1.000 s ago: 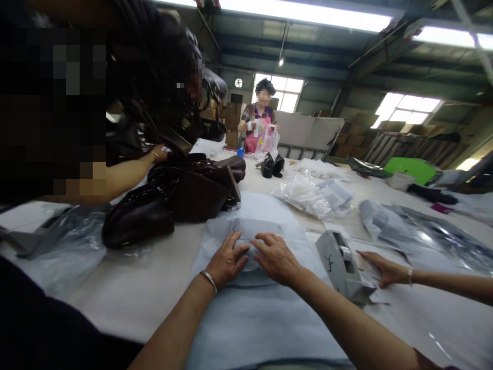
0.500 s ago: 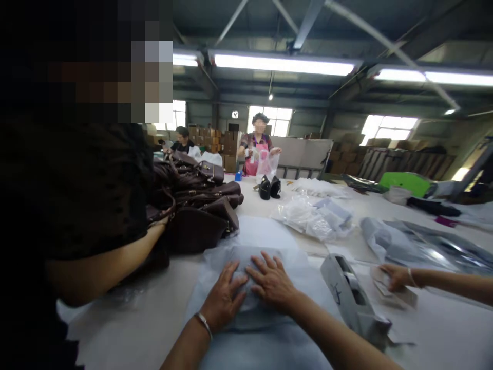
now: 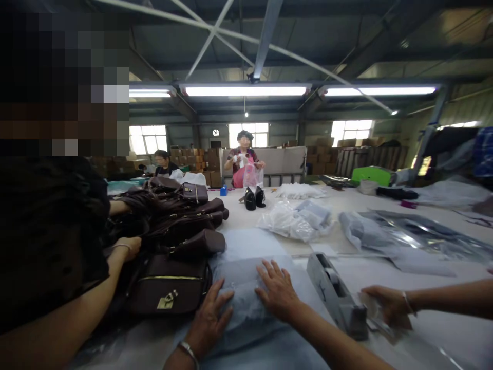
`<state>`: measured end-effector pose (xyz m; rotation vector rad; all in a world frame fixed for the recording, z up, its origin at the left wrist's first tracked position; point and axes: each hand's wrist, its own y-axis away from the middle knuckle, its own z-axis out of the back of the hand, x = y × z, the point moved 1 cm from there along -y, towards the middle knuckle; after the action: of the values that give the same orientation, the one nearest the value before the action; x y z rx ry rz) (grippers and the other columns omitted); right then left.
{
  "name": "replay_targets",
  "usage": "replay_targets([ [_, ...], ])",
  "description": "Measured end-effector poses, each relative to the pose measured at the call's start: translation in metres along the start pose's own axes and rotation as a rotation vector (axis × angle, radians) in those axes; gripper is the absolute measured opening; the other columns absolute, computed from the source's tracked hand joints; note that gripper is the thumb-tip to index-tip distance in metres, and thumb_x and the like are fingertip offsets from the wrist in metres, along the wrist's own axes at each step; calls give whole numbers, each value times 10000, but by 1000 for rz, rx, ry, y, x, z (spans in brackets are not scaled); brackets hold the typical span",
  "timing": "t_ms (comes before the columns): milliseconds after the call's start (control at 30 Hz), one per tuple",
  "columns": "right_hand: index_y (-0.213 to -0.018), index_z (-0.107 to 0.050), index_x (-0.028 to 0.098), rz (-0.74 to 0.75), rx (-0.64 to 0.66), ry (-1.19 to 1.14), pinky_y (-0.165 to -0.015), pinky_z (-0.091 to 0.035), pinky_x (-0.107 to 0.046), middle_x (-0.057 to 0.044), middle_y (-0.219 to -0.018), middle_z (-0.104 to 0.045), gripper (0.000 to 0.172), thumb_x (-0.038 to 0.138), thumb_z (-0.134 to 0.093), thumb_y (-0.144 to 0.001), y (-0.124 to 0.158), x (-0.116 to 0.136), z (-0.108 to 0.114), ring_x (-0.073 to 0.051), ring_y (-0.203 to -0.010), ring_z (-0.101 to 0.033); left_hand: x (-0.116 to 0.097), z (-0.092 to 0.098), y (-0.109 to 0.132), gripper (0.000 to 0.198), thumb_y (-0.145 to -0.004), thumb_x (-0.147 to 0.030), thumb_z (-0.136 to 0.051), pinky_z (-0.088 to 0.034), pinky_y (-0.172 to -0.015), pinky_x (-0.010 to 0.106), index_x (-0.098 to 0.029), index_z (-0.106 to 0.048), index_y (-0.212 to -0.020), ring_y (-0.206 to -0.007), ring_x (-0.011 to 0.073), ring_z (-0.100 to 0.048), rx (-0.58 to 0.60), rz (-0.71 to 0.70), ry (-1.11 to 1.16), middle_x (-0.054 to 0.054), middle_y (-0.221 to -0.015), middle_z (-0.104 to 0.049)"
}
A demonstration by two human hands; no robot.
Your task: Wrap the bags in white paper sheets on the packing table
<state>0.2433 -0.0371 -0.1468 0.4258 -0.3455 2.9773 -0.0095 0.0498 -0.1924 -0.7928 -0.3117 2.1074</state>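
My left hand and my right hand lie flat, fingers spread, on a padded bundle wrapped in pale blue tissue paper on the white table. Neither hand grips anything. A dark brown bag with a gold zip and clasp sits just left of my left hand. A grey tape dispenser stands just right of my right hand.
A co-worker at my left reaches into a pile of brown handbags. Another person's hand from the right holds something at the dispenser. Clear plastic bags and grey wrapping lie further back. A person in a pink apron stands at the far end.
The view has tilted upward, so my hands sit lower in the picture. My hands have drawn apart on the bundle. The brown bag with the clasp now lies beside my left hand.
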Motion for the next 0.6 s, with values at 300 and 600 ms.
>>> replay_targets([
  [300,-1584,-182,64,-438,45,-654,-1118,-383,-400,-235,-1534,-388,882,469,-569,-903,21,-57,-15,-272,-1346,-489,-3,-4,-10,647,-950,-506,-472,-335,-1185,516,-110,-434,-1460,-1402,300,-438,-93,276,164,213,-1489,-465],
  [600,-1268,-566,123,-399,192,-1472,-949,-536,-384,-155,-1200,-676,614,500,-684,-798,13,-28,-22,-261,-1099,-666,-5,-10,-23,643,-925,-526,-531,-397,-1137,464,-85,-506,-1392,-1345,306,-515,-127,623,205,228,-1425,-544],
])
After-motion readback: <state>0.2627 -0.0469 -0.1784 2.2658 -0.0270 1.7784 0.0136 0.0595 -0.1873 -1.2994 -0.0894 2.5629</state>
